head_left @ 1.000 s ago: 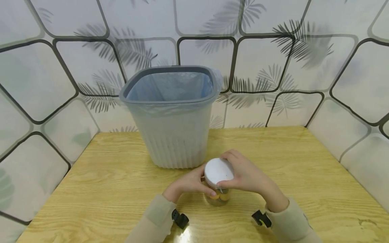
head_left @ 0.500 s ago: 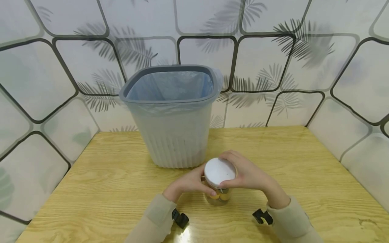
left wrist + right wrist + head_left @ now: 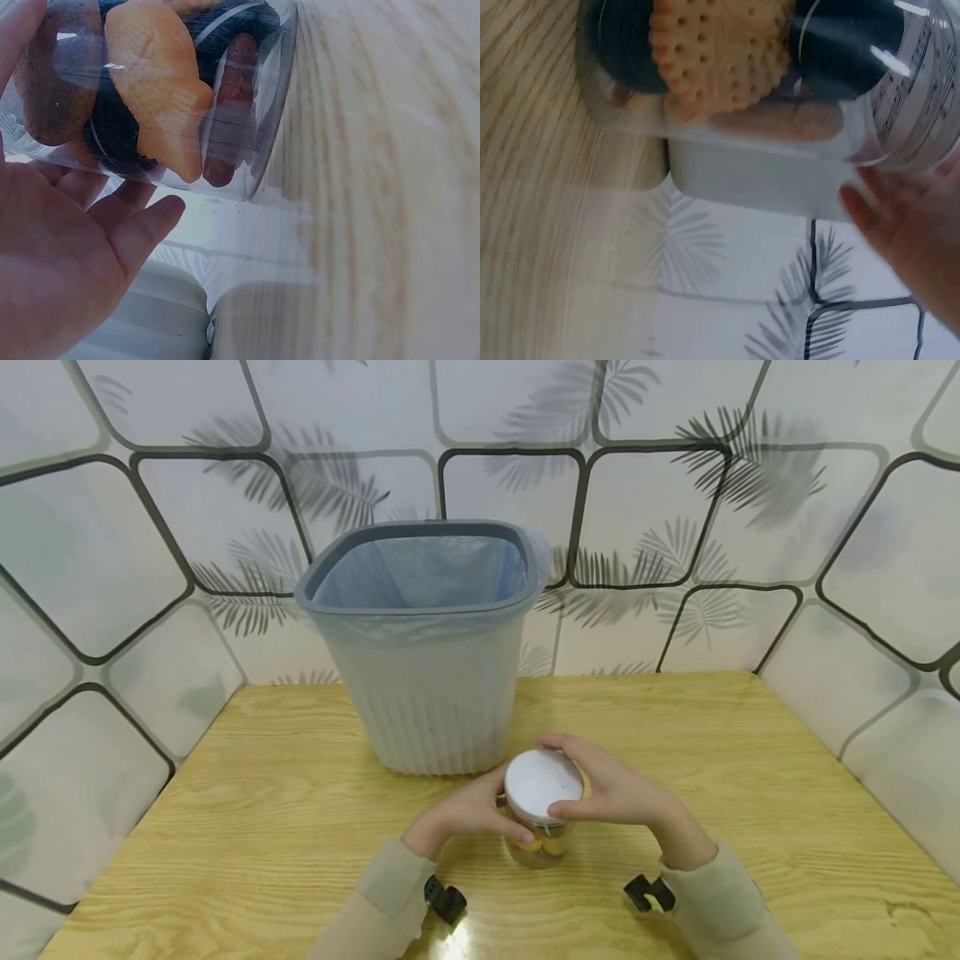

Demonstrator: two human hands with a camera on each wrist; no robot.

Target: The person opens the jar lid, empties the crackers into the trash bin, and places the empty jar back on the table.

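Note:
A clear jar (image 3: 536,857) with a white lid (image 3: 542,781) stands upright on the wooden table in front of the bin. My left hand (image 3: 468,810) holds the jar's side, thumb at the front and fingers behind it. Around the lid's right side curve the thumb and fingers of my right hand (image 3: 618,789). Through the jar wall, the left wrist view shows an orange fish-shaped piece (image 3: 161,90) among brown and dark pieces. A round, holed biscuit (image 3: 724,56) shows inside from the right wrist. Fingers of the right hand are partly out of that view.
A tall pale bin (image 3: 442,693) with a grey rim and a bluish liner stands just behind the jar, slightly left. Patterned walls (image 3: 645,518) enclose the wooden table (image 3: 262,827) at the back and sides. Each wrist wears a black strap mount (image 3: 446,900).
My right hand has shifted slightly around the lid, its thumb a little further right along the edge. The lid sits a touch further right in view. The left hand stays in place.

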